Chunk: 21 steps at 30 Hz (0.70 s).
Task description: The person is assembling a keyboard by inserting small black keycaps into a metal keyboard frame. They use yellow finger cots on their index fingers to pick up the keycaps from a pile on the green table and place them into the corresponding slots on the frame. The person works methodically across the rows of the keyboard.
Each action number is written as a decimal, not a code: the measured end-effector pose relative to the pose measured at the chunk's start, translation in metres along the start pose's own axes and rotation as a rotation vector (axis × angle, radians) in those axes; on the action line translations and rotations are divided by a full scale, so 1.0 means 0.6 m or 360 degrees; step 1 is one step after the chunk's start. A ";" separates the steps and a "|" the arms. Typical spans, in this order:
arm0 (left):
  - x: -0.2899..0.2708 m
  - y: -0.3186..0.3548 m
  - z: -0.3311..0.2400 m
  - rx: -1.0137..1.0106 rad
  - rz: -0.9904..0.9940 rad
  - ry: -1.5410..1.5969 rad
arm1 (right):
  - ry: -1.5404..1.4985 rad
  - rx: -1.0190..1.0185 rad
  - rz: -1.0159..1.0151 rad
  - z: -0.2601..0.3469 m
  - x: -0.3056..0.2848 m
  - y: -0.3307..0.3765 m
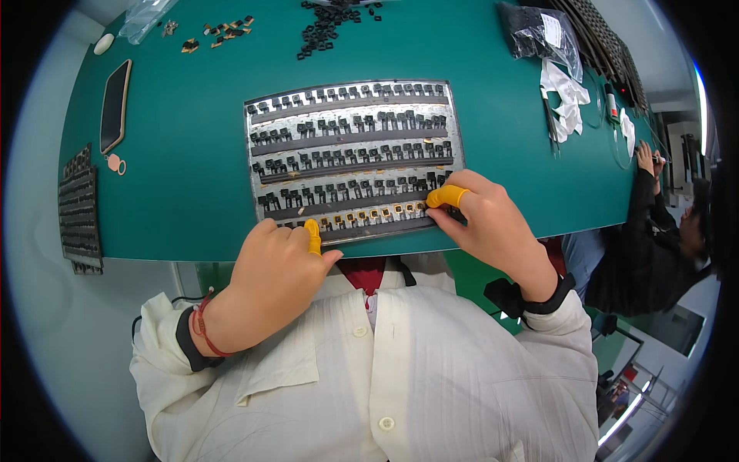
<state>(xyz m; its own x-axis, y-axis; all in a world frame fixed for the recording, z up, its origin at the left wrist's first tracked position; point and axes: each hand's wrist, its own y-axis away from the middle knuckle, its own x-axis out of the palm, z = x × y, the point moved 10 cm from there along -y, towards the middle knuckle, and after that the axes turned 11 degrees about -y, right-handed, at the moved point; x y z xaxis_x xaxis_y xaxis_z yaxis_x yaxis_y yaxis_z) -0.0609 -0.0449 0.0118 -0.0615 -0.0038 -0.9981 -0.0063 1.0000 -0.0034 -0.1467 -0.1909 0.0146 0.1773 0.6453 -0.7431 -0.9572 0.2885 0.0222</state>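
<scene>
A flat metal rack (354, 141) lies in front of me near the table's edge, its long rows filled with small black square parts (332, 157). Along the nearest row several parts show gold-coloured tops (373, 215). My right hand (486, 223) pinches with thumb and index finger at that row's right end; what lies between the fingertips is hidden. My left hand (279, 266) is curled over the rack's near left corner, its index finger on the row and its thumb by the front edge. Yellow finger cots cover both index fingers.
Loose black parts (323, 31) and gold-and-black pieces (229, 31) lie at the back of the green table (192, 138). A phone (115, 106) and another rack (80, 208) are left. Right are a plastic bag (543, 38), crumpled tissue (568, 104), tweezers (550, 123) and another person (647, 239).
</scene>
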 end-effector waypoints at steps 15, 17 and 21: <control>-0.027 -0.166 0.310 -0.0602 -0.0323 0.0536 | 0.0201 0.0093 0.0346 0.018 0.035 -0.001; -0.023 -0.177 0.334 -0.0647 -0.0461 0.0516 | 0.0158 0.0147 0.0537 0.017 0.028 -0.022; 0.007 -0.211 0.327 -0.0676 -0.0292 0.0646 | -0.0008 -0.0004 0.0384 0.022 -0.029 -0.102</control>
<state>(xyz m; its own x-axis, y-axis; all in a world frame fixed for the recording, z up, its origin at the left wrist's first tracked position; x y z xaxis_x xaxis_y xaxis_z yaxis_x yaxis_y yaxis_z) 0.1353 -0.1704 -0.0038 -0.3963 -0.2610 -0.8802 -0.4445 0.8934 -0.0648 -0.0882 -0.2102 0.0350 -0.0555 0.6989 -0.7130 -0.9726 0.1237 0.1970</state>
